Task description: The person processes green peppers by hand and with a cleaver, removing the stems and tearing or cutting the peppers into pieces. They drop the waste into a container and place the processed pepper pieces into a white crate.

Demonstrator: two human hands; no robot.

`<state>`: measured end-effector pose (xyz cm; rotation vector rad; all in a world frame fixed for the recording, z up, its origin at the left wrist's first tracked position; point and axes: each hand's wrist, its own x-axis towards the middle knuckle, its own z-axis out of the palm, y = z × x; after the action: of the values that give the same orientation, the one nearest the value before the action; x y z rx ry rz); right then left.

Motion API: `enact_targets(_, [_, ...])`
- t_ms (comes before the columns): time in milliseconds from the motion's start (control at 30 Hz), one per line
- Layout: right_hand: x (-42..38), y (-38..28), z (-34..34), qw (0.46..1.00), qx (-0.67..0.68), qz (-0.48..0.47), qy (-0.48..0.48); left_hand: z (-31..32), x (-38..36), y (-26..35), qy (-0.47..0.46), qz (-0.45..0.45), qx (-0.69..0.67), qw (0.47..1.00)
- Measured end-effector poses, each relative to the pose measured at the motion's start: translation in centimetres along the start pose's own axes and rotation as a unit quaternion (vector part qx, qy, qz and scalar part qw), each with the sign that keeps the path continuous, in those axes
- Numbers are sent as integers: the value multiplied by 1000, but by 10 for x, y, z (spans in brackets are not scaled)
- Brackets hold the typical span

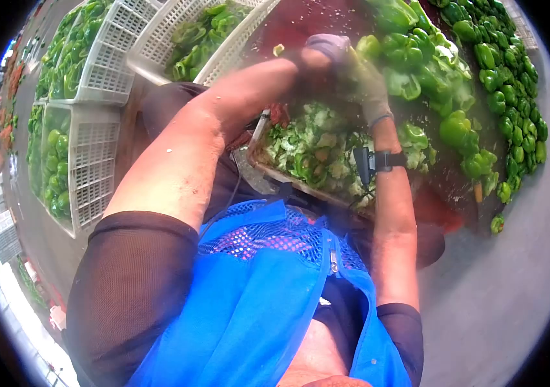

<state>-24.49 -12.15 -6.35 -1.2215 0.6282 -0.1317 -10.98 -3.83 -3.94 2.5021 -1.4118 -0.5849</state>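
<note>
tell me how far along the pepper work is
Done: white crates at the left already hold green peppers, and a tray below the hands is full of cut green scraps. In hand: the gloved right hand and the left hand meet over the table, too blurred to tell the grip. Left: a big pile of whole peppers at the right.

A shallow tray of chopped green pepper scraps (317, 151) sits near the person, at centre. Right and far of it lies a heap of whole green bell peppers (481, 77). Left stand white slatted plastic crates (104, 71) with peppers in them.
</note>
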Motion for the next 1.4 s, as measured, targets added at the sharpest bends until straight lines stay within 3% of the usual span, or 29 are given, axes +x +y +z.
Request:
enact_targets(100, [-5, -7, 4, 1000, -16, -4, 8, 1, 1, 5, 22, -67, -9, 997])
enact_targets(200, [-14, -18, 17, 998, -13, 33, 60, -3, -2, -5, 10, -38, -99, 994])
enact_targets(300, [-1, -4, 4, 997, -55, -51, 3, -11, -4, -7, -8, 76, 52, 996])
enact_targets(400, [-6, -13, 9, 998, -48, -21, 24, -21, -14, -15, -18, 66, -171, 983])
enact_targets(433, [-11, -22, 14, 998, -40, 6, 37, -23, -9, -22, -77, 29, -226, 971])
enact_targets(467, [-13, -26, 16, 996, -19, 60, 67, -14, 2, -39, -88, 78, -270, 956])
enact_targets(533, [-12, -21, 12, 996, -3, 64, 61, -9, 10, -62, -122, 170, -359, 909])
enact_targets(567, [-11, -18, 9, 996, 5, 64, 57, -13, -1, -64, -119, 123, -444, 880])
enact_targets(667, [-8, -12, 0, 999, 28, 14, 35, -5, 3, -92, -167, 195, -628, 735])
enact_targets(733, [-14, -9, 0, 999, 30, -5, 23, 6, 8, -94, -171, 121, -678, 705])
enact_targets(833, [-21, -9, 4, 998, 29, -37, 34, 13, 4, -96, -213, 97, -677, 698])
enact_targets(967, [-29, -13, 4, 998, 58, -18, 27, 12, 0, -90, -254, 69, -755, 601])
enact_targets(1033, [-33, -9, 2, 993, 102, -53, 31, 11, -10, -82, -142, 0, -776, 614])
enact_targets(1067, [-35, -6, 1, 989, 123, -71, 31, 22, 4, -93, -70, 192, -559, 804])
enact_targets(1100, [-36, -3, -2, 989, 109, -93, 35, 34, 18, -105, 97, 320, -301, 893])
enact_targets(1133, [-41, -5, -3, 988, 96, -114, 39, 21, 4, -94, 179, 353, -128, 910])
enact_targets(1233, [-59, -3, -5, 981, 152, -71, 95, 29, 2, -94, 363, 221, -177, 888])
enact_targets(1300, [-67, 4, -11, 978, 153, -87, 108, -14, -38, -64, 351, -16, -105, 930])
enact_targets(1333, [-77, -3, -5, 978, 156, -53, 129, -22, -55, -52, 397, 11, -59, 916])
enact_targets(1400, [-71, 28, -26, 968, 144, -117, 172, -3, -6, -56, 302, 93, -53, 947])
